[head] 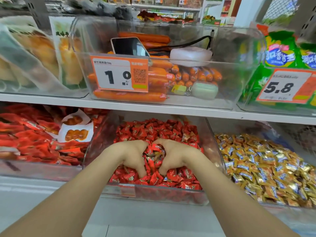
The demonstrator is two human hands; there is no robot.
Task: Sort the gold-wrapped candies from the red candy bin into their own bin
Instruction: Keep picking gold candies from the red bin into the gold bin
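Both of my hands are dug into the clear bin of red-wrapped candies [153, 130] on the lower shelf. My left hand [131, 154] and my right hand [174, 154] face each other with fingers curled down into the pile, cupping a mound of red candies between them. A gold-brown wrapper [154, 156] shows in the gap between the hands. The fingertips are buried, so whether any single candy is pinched is hidden. To the right stands the clear bin of gold-wrapped candies [266, 166].
A bin of red snack packets [34, 139] sits to the left. The shelf above carries a clear bin of orange sausages [159, 74] with a phone [128, 46] and white case on top, bread packs at left, green bags at right. Price tags hang off the bin fronts.
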